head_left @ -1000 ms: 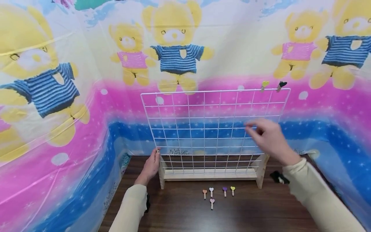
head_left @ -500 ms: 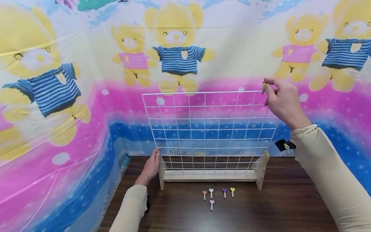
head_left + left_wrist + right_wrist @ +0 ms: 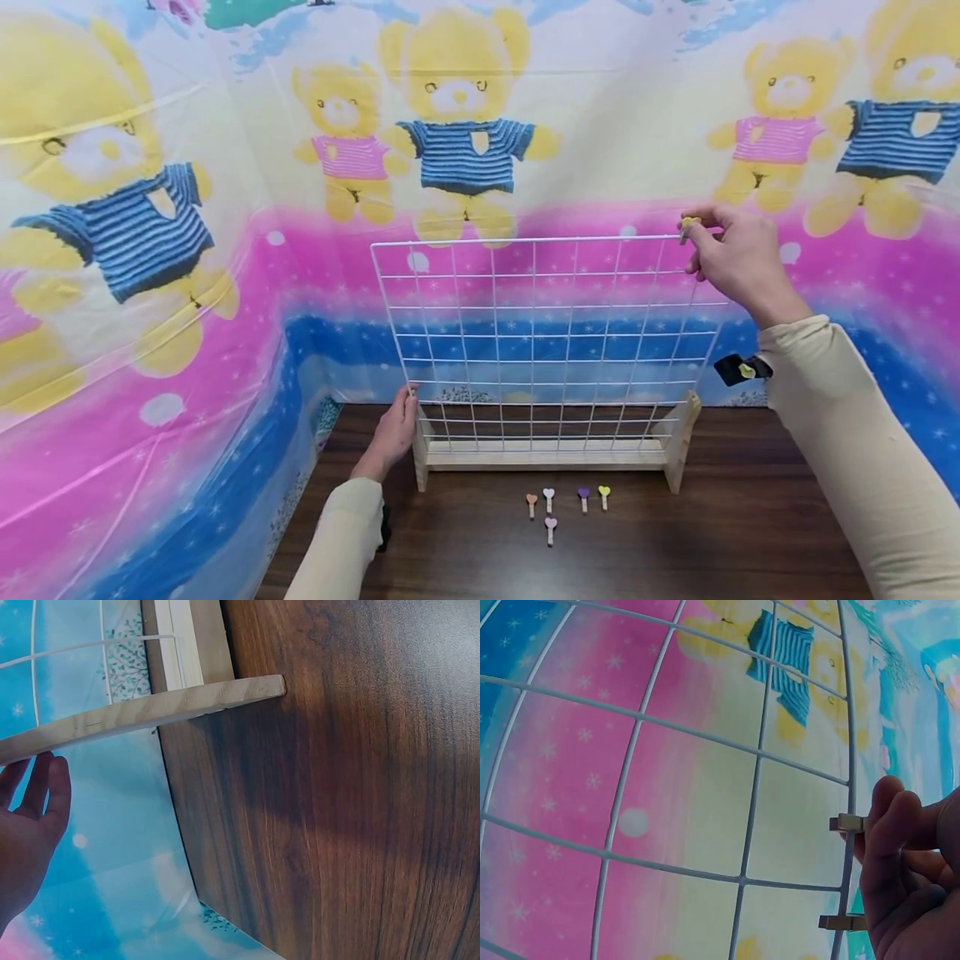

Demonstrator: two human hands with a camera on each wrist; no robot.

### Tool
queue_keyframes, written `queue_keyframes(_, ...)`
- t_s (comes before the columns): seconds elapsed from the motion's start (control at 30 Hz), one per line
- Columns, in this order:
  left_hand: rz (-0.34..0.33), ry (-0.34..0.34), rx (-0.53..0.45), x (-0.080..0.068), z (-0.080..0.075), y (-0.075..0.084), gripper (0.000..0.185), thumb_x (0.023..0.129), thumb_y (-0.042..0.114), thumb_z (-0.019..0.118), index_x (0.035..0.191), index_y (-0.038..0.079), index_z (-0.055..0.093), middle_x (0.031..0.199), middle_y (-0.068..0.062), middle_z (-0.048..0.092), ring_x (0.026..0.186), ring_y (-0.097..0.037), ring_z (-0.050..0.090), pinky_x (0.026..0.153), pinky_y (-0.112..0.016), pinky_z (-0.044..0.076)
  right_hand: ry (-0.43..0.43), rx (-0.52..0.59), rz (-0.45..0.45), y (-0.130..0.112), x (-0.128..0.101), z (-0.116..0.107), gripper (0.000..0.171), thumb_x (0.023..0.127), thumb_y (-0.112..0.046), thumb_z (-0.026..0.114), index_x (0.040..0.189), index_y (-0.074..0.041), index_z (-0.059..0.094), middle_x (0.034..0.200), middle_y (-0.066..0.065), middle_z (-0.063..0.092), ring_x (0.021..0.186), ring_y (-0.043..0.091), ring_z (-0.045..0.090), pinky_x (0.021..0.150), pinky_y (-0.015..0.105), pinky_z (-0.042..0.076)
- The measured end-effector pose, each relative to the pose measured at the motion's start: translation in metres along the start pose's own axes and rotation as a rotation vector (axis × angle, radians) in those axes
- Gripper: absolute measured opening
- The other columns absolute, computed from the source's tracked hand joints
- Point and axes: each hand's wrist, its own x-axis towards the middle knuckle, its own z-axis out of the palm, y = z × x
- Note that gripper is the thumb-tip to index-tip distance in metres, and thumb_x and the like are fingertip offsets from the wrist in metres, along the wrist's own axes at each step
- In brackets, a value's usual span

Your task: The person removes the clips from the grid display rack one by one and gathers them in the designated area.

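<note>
The right hand [image 3: 738,254] is up at the top right corner of the white wire grid [image 3: 540,333], thumb and forefinger pinching a small yellow heart clip [image 3: 688,224] that sits on the grid's top wire. The clip lies right at the fingertips, its long axis roughly upright and crossing the wire. From the wrist view a second clip [image 3: 840,922] grips the same wire just beside it, half hidden behind the knuckles. The left hand [image 3: 390,433] is far below, fingers straight and resting against the wooden stand [image 3: 543,454] at the grid's lower left corner, holding nothing. Five more heart clips [image 3: 566,502] lie on the dark table [image 3: 712,533], well under the right hand and nearer the left.
</note>
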Motion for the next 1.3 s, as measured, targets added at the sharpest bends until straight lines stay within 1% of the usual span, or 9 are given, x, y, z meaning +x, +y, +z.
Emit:
queue_keyframes(0.1, -0.004, 0.000, -0.002, 0.000, 0.000, -0.001, 0.044, 0.106, 0.034, 0.022, 0.145, 0.016, 0.030, 0.071, -0.005, 0.035, 0.056, -0.019, 0.033, 0.057, -0.035, 0.033, 0.013, -0.021, -0.023, 0.001, 0.000, -0.001, 0.033, 0.097, -0.032, 0.053, 0.113, -0.006, 0.065, 0.081, 0.014, 0.065, 0.052, 0.009, 0.060, 0.050, 0.020, 0.047)
queue_keyframes(0.3, -0.025, -0.017, -0.006, -0.001, 0.002, -0.003, 0.045, 0.106, 0.036, 0.021, 0.146, 0.017, 0.028, 0.071, -0.006, 0.036, 0.056, -0.020, 0.034, 0.058, -0.035, 0.034, 0.034, -0.015, -0.051, 0.004, 0.002, 0.001, 0.031, 0.096, -0.032, 0.055, 0.107, -0.006, 0.067, 0.075, 0.013, 0.065, 0.052, 0.009, 0.059, 0.049, 0.020, 0.046)
queue_keyframes(0.5, -0.032, -0.020, -0.018, 0.000, 0.004, -0.004, 0.045, 0.105, 0.036, 0.022, 0.146, 0.018, 0.028, 0.071, -0.005, 0.035, 0.057, -0.019, 0.035, 0.058, -0.035, 0.034, 0.029, 0.122, 0.010, -0.003, 0.000, -0.009, 0.032, 0.096, -0.033, 0.054, 0.110, -0.006, 0.064, 0.080, 0.003, 0.061, 0.054, 0.012, 0.058, 0.049, 0.021, 0.046)
queue_keyframes(0.6, -0.039, -0.019, -0.009, 0.000, 0.003, -0.005, 0.044, 0.105, 0.037, 0.021, 0.145, 0.020, 0.029, 0.071, -0.005, 0.036, 0.055, -0.018, 0.034, 0.056, -0.034, 0.034, 0.052, 0.136, -0.028, -0.009, -0.006, -0.011, 0.030, 0.096, -0.032, 0.056, 0.108, -0.006, 0.065, 0.074, 0.002, 0.061, 0.053, 0.012, 0.057, 0.047, 0.020, 0.044)
queue_keyframes(0.7, -0.034, -0.005, -0.003, 0.001, 0.002, -0.004, 0.043, 0.105, 0.037, 0.021, 0.145, 0.021, 0.029, 0.072, -0.006, 0.036, 0.055, -0.019, 0.034, 0.057, -0.035, 0.034, 0.043, 0.083, -0.109, -0.014, -0.018, -0.007, 0.027, 0.095, -0.031, 0.058, 0.103, -0.007, 0.068, 0.066, 0.005, 0.061, 0.049, 0.013, 0.055, 0.042, 0.022, 0.040)
queue_keyframes(0.8, -0.022, -0.007, -0.002, 0.001, 0.001, -0.002, 0.043, 0.105, 0.037, 0.022, 0.145, 0.021, 0.029, 0.074, -0.007, 0.037, 0.057, -0.020, 0.035, 0.058, -0.035, 0.034, 0.013, 0.032, -0.181, -0.012, -0.036, 0.002, 0.023, 0.095, -0.028, 0.058, 0.103, -0.008, 0.068, 0.062, 0.006, 0.061, 0.047, 0.013, 0.055, 0.037, 0.024, 0.034)
queue_keyframes(0.97, -0.028, -0.020, 0.005, 0.001, 0.002, -0.002, 0.043, 0.105, 0.038, 0.021, 0.145, 0.022, 0.029, 0.074, -0.006, 0.038, 0.057, -0.020, 0.036, 0.058, -0.035, 0.035, -0.048, 0.036, -0.238, 0.000, -0.068, 0.026, 0.017, 0.095, -0.019, 0.059, 0.105, -0.008, 0.068, 0.061, 0.002, 0.059, 0.045, 0.013, 0.053, 0.033, 0.025, 0.030)
queue_keyframes(1.17, -0.031, -0.013, 0.001, 0.001, 0.002, -0.002, 0.041, 0.106, 0.036, 0.021, 0.144, 0.022, 0.030, 0.071, -0.005, 0.037, 0.056, -0.019, 0.035, 0.056, -0.034, 0.034, -0.162, 0.056, -0.241, 0.019, -0.103, 0.061, 0.014, 0.093, -0.013, 0.061, 0.105, -0.010, 0.068, 0.056, -0.004, 0.054, 0.044, 0.011, 0.050, 0.034, 0.026, 0.032)
queue_keyframes(1.3, -0.024, -0.003, 0.017, 0.000, 0.001, 0.000, 0.042, 0.106, 0.036, 0.021, 0.144, 0.022, 0.029, 0.071, -0.006, 0.037, 0.056, -0.020, 0.035, 0.058, -0.036, 0.035, -0.263, 0.094, -0.204, 0.034, -0.125, 0.088, 0.014, 0.092, -0.010, 0.062, 0.105, -0.013, 0.068, 0.057, -0.005, 0.053, 0.044, 0.010, 0.050, 0.036, 0.024, 0.036)
